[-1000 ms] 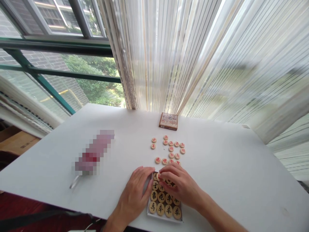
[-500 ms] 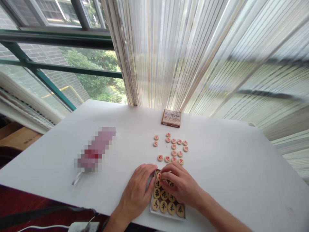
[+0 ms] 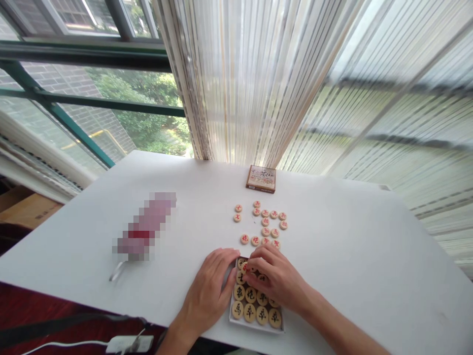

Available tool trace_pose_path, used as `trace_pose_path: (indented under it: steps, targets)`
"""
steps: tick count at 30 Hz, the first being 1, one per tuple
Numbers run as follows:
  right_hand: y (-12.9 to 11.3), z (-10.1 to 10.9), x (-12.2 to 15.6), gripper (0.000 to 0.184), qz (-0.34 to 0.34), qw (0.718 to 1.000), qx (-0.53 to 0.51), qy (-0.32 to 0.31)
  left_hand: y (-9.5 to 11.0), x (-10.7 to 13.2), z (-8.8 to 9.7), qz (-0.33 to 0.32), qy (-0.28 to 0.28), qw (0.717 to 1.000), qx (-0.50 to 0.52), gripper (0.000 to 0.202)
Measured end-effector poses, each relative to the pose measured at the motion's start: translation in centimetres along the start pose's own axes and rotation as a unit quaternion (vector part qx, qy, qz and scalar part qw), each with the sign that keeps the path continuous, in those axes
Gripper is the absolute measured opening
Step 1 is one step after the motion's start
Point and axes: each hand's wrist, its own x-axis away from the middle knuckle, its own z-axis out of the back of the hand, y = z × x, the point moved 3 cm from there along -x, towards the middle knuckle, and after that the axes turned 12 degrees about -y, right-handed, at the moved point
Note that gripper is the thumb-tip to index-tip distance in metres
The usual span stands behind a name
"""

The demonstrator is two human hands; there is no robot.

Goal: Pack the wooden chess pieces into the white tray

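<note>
A shallow white-rimmed box point(image 3: 255, 326) lies at the table's near edge, holding rows of round wooden Chinese chess pieces with black characters, such as the horse piece point(image 3: 237, 310) in its near left corner. My left hand point(image 3: 209, 283) is curved against the box's left wall and far left corner, thumb and fingertips touching it. Over the box's far part, my right hand point(image 3: 275, 278) pinches a red-marked chess piece point(image 3: 245, 267) between its fingers, tilted above the black pieces. This hand hides several pieces beneath it.
Red-marked pieces lie loosely grouped beyond the box, among them a cannon piece point(image 3: 244, 239) and a soldier piece point(image 3: 283, 216). A printed brown box lid point(image 3: 260, 178) sits near the curtain point(image 3: 251, 98). A blurred pinkish object point(image 3: 148, 224) lies at left. A power strip point(image 3: 129, 343) is below the table.
The view has shifted slightly. My right hand's pinched red piece has tilted and moved a little to the right, still over the box. My left hand has kept its place at the box.
</note>
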Motion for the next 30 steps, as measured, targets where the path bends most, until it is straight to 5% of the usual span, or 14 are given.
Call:
trace_pose_path:
  steps: [18,30]
  targets:
    - [0.34,-0.61,-0.22,0.002,-0.003,1.0,0.018,-0.019,0.45,0.01,0.4,-0.011,-0.011,1.0,-0.007,0.032]
    - [0.13,-0.38,0.02,0.015,0.0,1.0,0.02,-0.023,0.43,-0.04,0.3,-0.013,-0.005,1.0,-0.007,0.027]
